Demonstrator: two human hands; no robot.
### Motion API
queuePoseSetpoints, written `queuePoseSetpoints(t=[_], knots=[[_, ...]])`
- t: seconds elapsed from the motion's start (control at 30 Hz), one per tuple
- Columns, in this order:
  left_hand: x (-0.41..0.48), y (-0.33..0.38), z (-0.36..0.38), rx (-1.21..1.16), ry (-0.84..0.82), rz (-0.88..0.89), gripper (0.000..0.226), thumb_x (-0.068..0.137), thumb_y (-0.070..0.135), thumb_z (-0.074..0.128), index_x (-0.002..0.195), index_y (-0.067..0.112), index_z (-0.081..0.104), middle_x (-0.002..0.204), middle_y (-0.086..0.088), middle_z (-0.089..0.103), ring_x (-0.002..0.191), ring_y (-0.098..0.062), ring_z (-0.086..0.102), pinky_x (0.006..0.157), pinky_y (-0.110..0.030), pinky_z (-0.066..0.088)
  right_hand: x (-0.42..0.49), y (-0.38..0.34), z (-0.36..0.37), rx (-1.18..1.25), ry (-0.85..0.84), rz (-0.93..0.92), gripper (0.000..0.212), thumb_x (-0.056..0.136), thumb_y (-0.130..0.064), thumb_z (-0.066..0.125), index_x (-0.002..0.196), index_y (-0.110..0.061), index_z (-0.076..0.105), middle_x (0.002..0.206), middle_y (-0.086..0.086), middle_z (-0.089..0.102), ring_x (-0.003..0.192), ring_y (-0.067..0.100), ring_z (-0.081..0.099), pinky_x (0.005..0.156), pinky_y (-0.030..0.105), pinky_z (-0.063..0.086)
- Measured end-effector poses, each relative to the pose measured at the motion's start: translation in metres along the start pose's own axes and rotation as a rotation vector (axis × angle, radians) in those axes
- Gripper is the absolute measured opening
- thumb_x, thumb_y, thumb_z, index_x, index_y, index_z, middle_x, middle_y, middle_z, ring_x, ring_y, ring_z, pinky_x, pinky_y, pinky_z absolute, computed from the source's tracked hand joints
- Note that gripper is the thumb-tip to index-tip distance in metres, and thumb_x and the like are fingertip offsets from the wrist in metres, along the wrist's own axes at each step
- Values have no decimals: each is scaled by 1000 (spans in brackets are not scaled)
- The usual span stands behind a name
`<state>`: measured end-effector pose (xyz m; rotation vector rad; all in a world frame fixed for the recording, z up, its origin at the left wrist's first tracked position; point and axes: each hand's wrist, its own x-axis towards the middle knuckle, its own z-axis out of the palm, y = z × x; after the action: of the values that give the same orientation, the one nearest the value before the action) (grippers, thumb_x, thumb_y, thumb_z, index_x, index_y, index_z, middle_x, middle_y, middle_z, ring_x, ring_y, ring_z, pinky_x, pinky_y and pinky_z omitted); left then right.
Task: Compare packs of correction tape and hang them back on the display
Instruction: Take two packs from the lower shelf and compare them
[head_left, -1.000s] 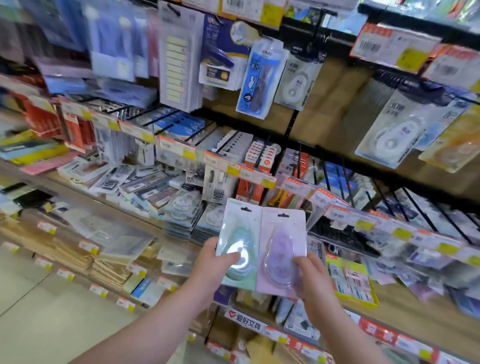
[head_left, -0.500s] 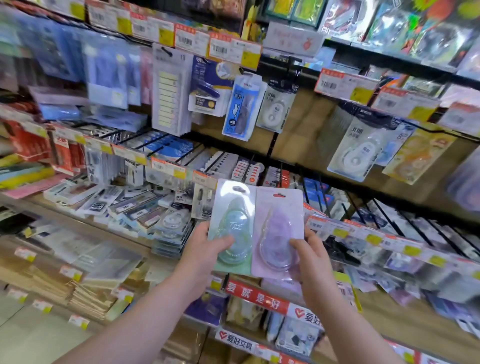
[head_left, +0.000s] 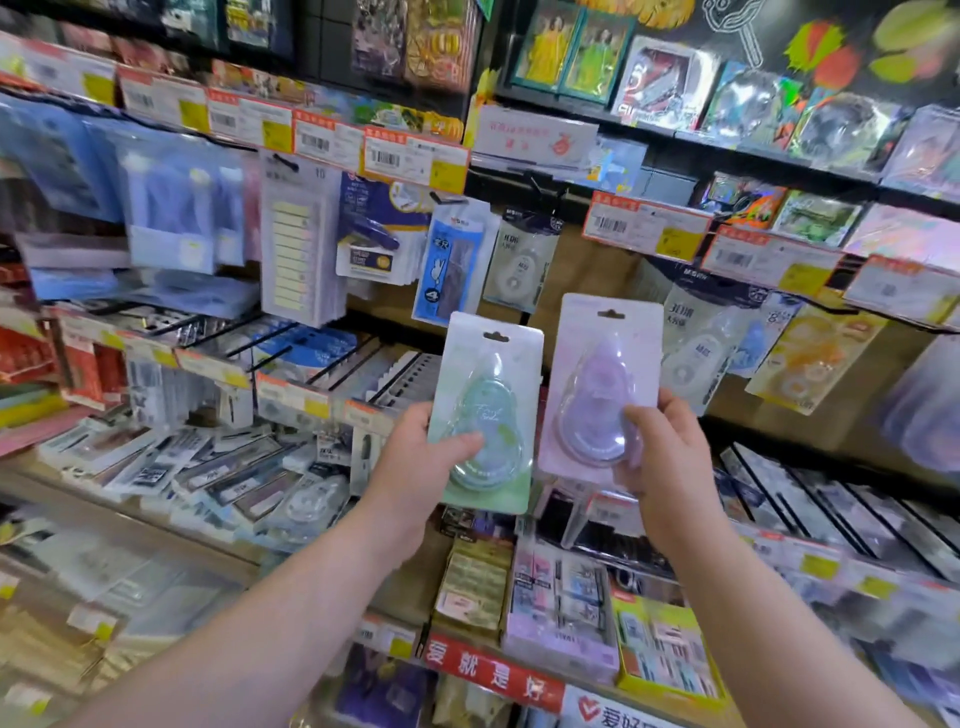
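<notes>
Head view: the left hand (head_left: 415, 457) gripped a green pack (head_left: 491, 410), the right hand (head_left: 662, 457) a lilac pack (head_left: 605, 384). Each carded blister showed a teardrop dispenser, held upright and slightly apart before the display pegs (head_left: 291, 358).

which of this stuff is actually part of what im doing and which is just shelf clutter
Part of the job:
green correction tape pack, held in the left hand
purple correction tape pack, held in the right hand

Just shelf stock:
blue rabbit pack, hanging
yellow index tabs pack
price tags
red shelf banner
</notes>
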<state>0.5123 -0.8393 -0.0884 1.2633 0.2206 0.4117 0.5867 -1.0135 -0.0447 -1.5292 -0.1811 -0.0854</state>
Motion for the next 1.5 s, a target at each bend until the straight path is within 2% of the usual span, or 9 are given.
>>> queuePoseSetpoints(t=[0.17, 0.33, 0.47, 0.87, 1.0, 1.1, 1.2, 1.37, 1.5], knots=[[14, 5, 9, 0, -5, 23, 22, 87, 4, 63, 106, 15, 59, 97, -6, 73, 88, -23, 70, 76, -40, 56, 26, -20, 0, 13, 3, -72, 29, 94, -10, 45, 122, -17, 50, 84, -3, 55, 63, 11, 49, 37, 17, 39], [25, 7, 12, -5, 10, 22, 24, 86, 4, 63, 107, 14, 58, 99, -8, 72, 90, -25, 69, 81, -42, 55, 46, -22, 7, 21, -1, -115, 32, 92, -14, 47, 124, -19, 51, 94, 1, 58, 87, 21, 53, 72, 38, 45], [29, 8, 11, 0, 20, 29, 25, 86, 3, 63, 108, 14, 58, 102, -10, 71, 92, -28, 69, 83, -44, 55, 55, -21, 12, 47, 22, -113, 35, 92, -16, 49, 127, -18, 50, 96, -1, 58, 90, 20, 54, 75, 40, 43], [32, 11, 5, -30, 15, 41, 22, 86, 1, 62, 97, 21, 58, 97, -6, 71, 88, -24, 69, 77, -39, 55, 70, -18, 18, 69, 60, -82, 29, 94, -12, 45, 122, -18, 51, 90, -5, 57, 71, 8, 52, 57, 24, 39], [32, 11, 5, -21, 5, 37, 23, 86, 2, 62, 98, 21, 59, 97, -5, 72, 87, -23, 70, 76, -38, 56, 85, -20, 24, -37, 65, -69, 23, 92, -16, 47, 114, -22, 51, 102, 3, 59, 88, 16, 52, 74, 33, 42], [33, 12, 7, -6, -11, 36, 23, 86, 2, 62, 100, 21, 59, 99, -6, 72, 89, -25, 70, 80, -42, 56, 92, -15, 21, -138, 34, -134, 16, 92, -15, 50, 107, -20, 53, 96, 4, 58, 82, 15, 51, 68, 27, 41], [33, 12, 8, 3, -22, 39, 23, 86, 3, 62, 100, 21, 59, 99, -6, 72, 90, -26, 70, 83, -45, 56, 92, -7, 13, -245, -1, -188, 20, 93, -15, 52, 113, -16, 54, 92, -4, 59, 83, 11, 53, 68, 22, 44], [36, 10, 13, 2, -46, 36, 22, 87, 3, 62, 102, 18, 58, 99, -7, 72, 89, -25, 70, 80, -42, 56, 80, 8, -4, -424, -30, -212, 42, 94, -15, 54, 135, -15, 46, 115, -5, 59, 107, 12, 56, 93, 29, 45], [39, 10, 25, 8, -78, 48, 22, 86, 1, 62, 103, 16, 59, 99, -8, 72, 88, -25, 70, 78, -41, 57, 65, 24, -33, -572, -23, -222, 31, 93, -16, 56, 125, -16, 56, 108, -4, 62, 99, 12, 59, 92, 33, 49]])
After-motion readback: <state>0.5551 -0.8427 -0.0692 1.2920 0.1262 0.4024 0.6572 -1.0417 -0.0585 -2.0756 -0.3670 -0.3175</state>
